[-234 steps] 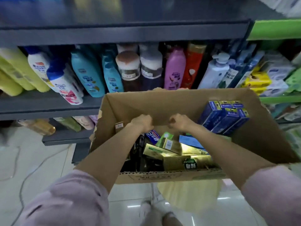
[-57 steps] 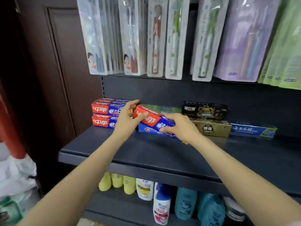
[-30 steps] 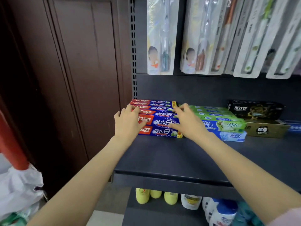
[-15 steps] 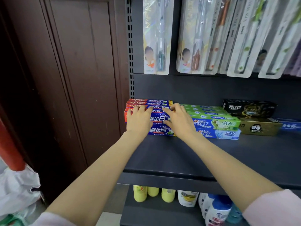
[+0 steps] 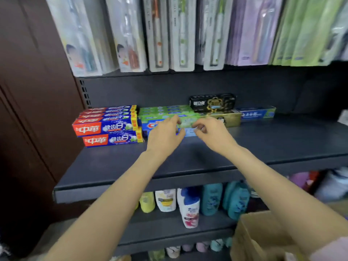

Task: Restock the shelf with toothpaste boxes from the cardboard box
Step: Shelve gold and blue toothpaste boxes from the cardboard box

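Observation:
On the dark shelf (image 5: 113,166) lies a stack of red-and-blue toothpaste boxes (image 5: 109,127) at the left. Right beside it sits a stack of green and blue toothpaste boxes (image 5: 165,111). My left hand (image 5: 165,135) and my right hand (image 5: 213,135) hover side by side at the front of the green stack, fingers loosely curled, nothing held. My left fingertips reach the green box's front face; whether they touch is blurred. A corner of the cardboard box (image 5: 259,238) shows at the bottom right.
A black box (image 5: 212,102) lies on a gold box (image 5: 230,117), with a blue box (image 5: 256,113) further right. Toothbrush packs (image 5: 180,34) hang above. Shampoo bottles (image 5: 188,206) fill the shelf below. A brown wooden panel (image 5: 33,110) flanks the left side.
Both hands have left the red-and-blue stack and moved right to the green stack. The view has pulled back and swung right, bringing the cardboard box into sight.

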A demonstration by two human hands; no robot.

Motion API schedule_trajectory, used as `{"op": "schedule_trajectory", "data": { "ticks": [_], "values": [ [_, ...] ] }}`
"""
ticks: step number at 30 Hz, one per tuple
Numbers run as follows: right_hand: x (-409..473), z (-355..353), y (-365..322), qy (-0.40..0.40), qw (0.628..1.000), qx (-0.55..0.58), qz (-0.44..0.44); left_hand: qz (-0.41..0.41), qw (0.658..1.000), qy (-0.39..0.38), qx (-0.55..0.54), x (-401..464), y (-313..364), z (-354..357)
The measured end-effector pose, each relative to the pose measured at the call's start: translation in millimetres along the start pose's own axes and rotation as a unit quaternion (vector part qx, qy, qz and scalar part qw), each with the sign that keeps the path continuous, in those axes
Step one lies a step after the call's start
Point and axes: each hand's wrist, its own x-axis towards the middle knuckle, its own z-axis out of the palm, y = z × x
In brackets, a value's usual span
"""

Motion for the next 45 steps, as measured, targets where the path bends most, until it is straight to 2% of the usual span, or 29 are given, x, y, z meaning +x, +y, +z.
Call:
{"op": "schedule_trajectory", "data": {
  "ticks": [4,8,11,13,16,18,23,26,31,33,35,38,40,45],
  "values": [
    [-72,-63,73,-0.011,0.999,-0.006,0.049,0.047,0.998,-0.027,-0.018,-24,93,38],
    [-142,-105,150,-0.08,0.992,-0.036,0.086,0.111,0.992,-0.066,-0.01,-60,179,87],
    [-184,-124,204,-0.132,0.983,-0.05,0.115,0.121,0.985,-0.12,-0.011,-87,233,126],
    [-208,-128,237,-0.176,0.973,-0.052,0.138,0.105,0.977,-0.184,-0.002,-103,260,157],
    [-238,-120,286,-0.238,0.954,-0.062,0.17,0.053,0.943,-0.328,-0.003,-120,282,208],
    [-254,-107,320,-0.267,0.942,-0.059,0.193,0.024,0.917,-0.398,-0.007,-130,288,242],
    [-287,-68,387,-0.375,0.894,-0.071,0.234,-0.025,0.894,-0.448,-0.004,-150,288,315],
    [-302,-46,425,-0.444,0.856,-0.102,0.245,-0.04,0.867,-0.497,-0.014,-161,288,360],
    [-325,-15,479,-0.515,0.816,-0.137,0.224,0.013,0.817,-0.577,-0.01,-192,303,427],
    [-334,-4,500,-0.545,0.804,-0.144,0.19,0.006,0.809,-0.587,-0.012,-206,307,444],
    [-338,2,517,-0.565,0.797,-0.145,0.155,-0.047,0.816,-0.576,-0.027,-213,302,449],
    [-335,8,525,-0.527,0.822,-0.169,0.135,-0.143,0.832,-0.532,-0.062,-219,286,447],
    [-332,13,515,-0.5,0.836,-0.178,0.14,-0.203,0.85,-0.475,-0.105,-223,278,440],
    [-346,37,496,-0.459,0.827,-0.316,0.078,-0.273,0.858,-0.401,-0.172,-223,279,426]
  ]
}}
